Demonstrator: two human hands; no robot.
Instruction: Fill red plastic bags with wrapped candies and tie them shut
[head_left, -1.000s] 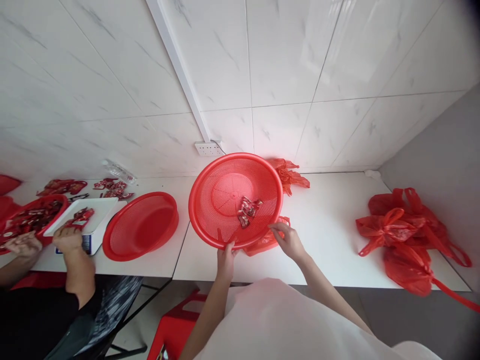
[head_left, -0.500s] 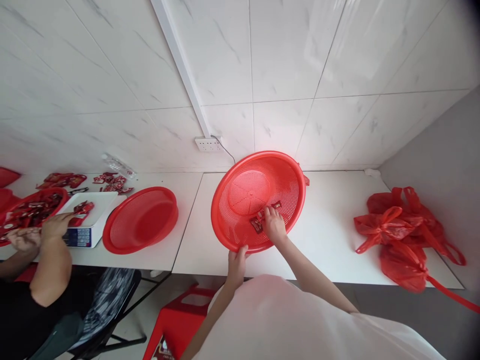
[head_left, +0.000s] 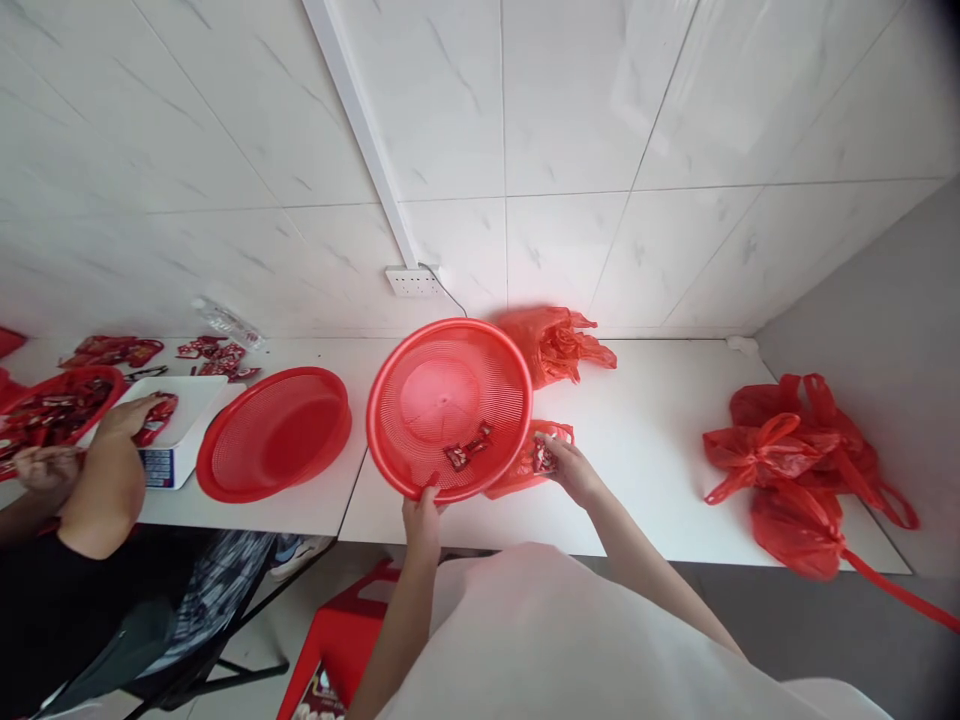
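Observation:
My left hand (head_left: 422, 522) grips the near rim of a round red perforated basket (head_left: 442, 395), tilted above the table. A few small red wrapped packets (head_left: 469, 447) lie inside it, low on the right. To the right of the basket, my right hand (head_left: 571, 470) pinches a small red-and-white packet (head_left: 544, 456) over a red plastic bag (head_left: 517, 478). That bag is partly hidden beneath the basket. Behind it, by the wall, rests a bundle of red plastic bags (head_left: 559, 345), partly covered by the basket rim.
Tied red bags (head_left: 795, 460) sit at the table's right end. On the left are another red basket (head_left: 274, 435), a white scale (head_left: 191, 410) under a co-worker's hand (head_left: 124, 420), and a basket of packets (head_left: 56, 415). A red stool (head_left: 337, 630) stands below.
The basket has moved left in my left hand, uncovering the bags behind and beside it. My right hand has come out of the basket and now holds a packet beside it.

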